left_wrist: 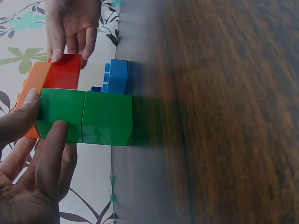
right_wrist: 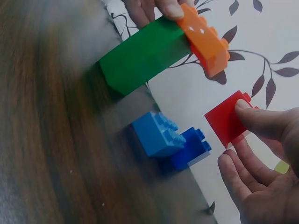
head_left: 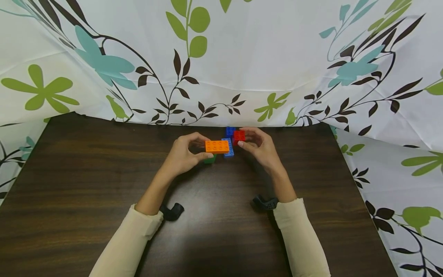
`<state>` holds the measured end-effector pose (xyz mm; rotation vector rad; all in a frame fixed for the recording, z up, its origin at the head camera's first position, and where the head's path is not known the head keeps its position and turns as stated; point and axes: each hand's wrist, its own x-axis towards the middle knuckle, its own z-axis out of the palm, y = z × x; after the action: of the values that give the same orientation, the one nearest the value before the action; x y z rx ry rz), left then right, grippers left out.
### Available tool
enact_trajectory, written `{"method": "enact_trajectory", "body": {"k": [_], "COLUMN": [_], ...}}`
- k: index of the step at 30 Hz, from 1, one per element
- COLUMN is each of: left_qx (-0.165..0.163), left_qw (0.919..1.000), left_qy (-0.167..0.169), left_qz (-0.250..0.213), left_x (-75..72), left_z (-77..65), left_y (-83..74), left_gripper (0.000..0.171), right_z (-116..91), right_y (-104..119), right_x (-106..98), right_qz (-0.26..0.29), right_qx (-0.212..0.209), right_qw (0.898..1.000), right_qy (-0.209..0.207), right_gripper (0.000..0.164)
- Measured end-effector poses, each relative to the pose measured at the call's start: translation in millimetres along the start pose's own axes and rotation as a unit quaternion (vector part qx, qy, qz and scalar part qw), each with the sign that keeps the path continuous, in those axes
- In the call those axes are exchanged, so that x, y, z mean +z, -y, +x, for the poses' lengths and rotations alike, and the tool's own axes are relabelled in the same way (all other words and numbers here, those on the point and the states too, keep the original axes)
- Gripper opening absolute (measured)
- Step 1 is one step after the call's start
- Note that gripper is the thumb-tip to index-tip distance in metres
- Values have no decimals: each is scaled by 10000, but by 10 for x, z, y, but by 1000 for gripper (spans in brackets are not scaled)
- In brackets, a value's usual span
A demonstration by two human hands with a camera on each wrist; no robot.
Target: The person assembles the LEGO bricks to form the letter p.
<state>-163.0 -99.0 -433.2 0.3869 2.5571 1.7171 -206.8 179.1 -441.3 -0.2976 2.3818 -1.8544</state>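
Observation:
My left hand pinches an orange brick that sits on top of two stacked green bricks. One of its fingers lies against the upper green brick in the left wrist view. The green stack stands on the table. My right hand holds a red brick between thumb and fingers, raised above the table. Between the hands lie a light blue brick and a darker blue brick, next to each other. In the head view the orange brick hides most of the green stack.
The dark wooden table ends just behind the bricks, where a white leaf-printed cloth hangs. Black wrist bands show on both arms.

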Motion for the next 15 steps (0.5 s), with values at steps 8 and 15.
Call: {"method": "enact_trajectory", "body": {"k": [8, 15], "left_qx": [-49, 6], "left_qw": [10000, 10000], "left_qy": [25, -23], "left_qz": [-32, -85], "left_x": [-1, 3], "left_z": [-5, 0], "left_y": [3, 31], "left_gripper": [36, 36], "right_z": [-31, -43], "right_y": [150, 271], "right_x": [37, 104], "right_qz": [16, 131], "right_qx": [-162, -315], "right_qw": [9998, 9993], "right_qy": [-129, -155], "right_gripper": [45, 47]}}
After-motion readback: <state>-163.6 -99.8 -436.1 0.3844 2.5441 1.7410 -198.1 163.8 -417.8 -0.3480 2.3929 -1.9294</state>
